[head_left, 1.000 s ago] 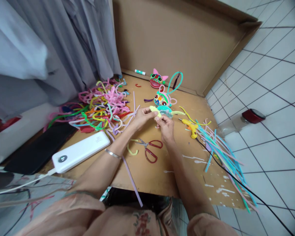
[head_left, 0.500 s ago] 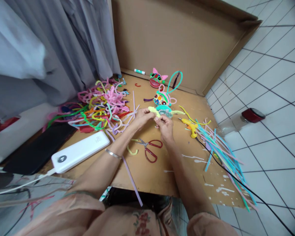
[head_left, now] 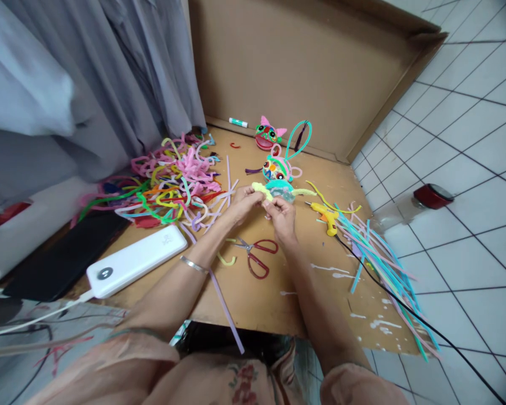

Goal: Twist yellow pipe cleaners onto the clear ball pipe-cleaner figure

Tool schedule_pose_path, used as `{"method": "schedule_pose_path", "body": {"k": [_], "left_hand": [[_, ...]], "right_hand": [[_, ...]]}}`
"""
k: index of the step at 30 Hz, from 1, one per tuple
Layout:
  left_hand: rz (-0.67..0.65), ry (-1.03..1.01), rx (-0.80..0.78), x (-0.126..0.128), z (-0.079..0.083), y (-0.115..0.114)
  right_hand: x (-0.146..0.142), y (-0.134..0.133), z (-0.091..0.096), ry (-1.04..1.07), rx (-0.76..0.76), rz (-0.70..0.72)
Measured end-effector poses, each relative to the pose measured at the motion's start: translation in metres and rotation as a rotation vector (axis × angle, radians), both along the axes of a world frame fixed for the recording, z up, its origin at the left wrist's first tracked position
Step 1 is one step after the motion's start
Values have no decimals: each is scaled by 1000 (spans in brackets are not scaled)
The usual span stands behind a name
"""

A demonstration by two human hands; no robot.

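Between my two hands is a pale yellow pipe cleaner [head_left: 259, 189], bent or twisted into a short thick piece. My left hand [head_left: 247, 203] pinches it from the left. My right hand [head_left: 281, 216] grips its right-hand end, with the fingers closed. Just beyond the fingers lies a turquoise, partly see-through round piece [head_left: 280, 189], half hidden by my hands. Behind that sits a pink-and-green pipe-cleaner animal head [head_left: 278, 169] with looped ears and a turquoise hanging loop. Red-handled scissors [head_left: 258, 259] lie open on the table below my hands.
A tangled heap of coloured pipe cleaners [head_left: 172, 180] lies left, near a white power bank [head_left: 137, 261] and a black slab [head_left: 63, 259]. At right are a yellow glue gun [head_left: 326, 216] and a bundle of straight pipe cleaners [head_left: 383, 270]. A red-mouthed head [head_left: 266, 135] and glue stick [head_left: 238, 122] stand behind.
Both hands stay closed on the pale yellow pipe cleaner, with hardly any movement. The whole view has shifted very slightly; nothing on the table has visibly moved.
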State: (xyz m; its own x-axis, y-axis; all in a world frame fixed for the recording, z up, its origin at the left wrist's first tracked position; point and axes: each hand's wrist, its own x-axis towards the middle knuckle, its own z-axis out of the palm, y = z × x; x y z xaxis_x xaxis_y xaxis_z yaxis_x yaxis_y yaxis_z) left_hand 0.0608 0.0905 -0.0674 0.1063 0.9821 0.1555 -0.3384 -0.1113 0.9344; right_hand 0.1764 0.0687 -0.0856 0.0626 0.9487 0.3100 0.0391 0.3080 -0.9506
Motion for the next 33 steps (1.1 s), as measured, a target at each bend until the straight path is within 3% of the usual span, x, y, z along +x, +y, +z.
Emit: {"method": "schedule_pose_path", "body": {"k": [15,22,30,33], "left_hand": [[-64,-30,-10,-3,-5,2],[-7,-21,5,-1,-9,4],[-108,-134,-64,-4,-5,3],[-72,-111,-35,-3,-6,4]], "right_hand": [[3,2,2,32,-15,23],[1,1,1,17,-18,31],[4,-1,6,32,-66,26],[4,0,5,3,-51,35]]}}
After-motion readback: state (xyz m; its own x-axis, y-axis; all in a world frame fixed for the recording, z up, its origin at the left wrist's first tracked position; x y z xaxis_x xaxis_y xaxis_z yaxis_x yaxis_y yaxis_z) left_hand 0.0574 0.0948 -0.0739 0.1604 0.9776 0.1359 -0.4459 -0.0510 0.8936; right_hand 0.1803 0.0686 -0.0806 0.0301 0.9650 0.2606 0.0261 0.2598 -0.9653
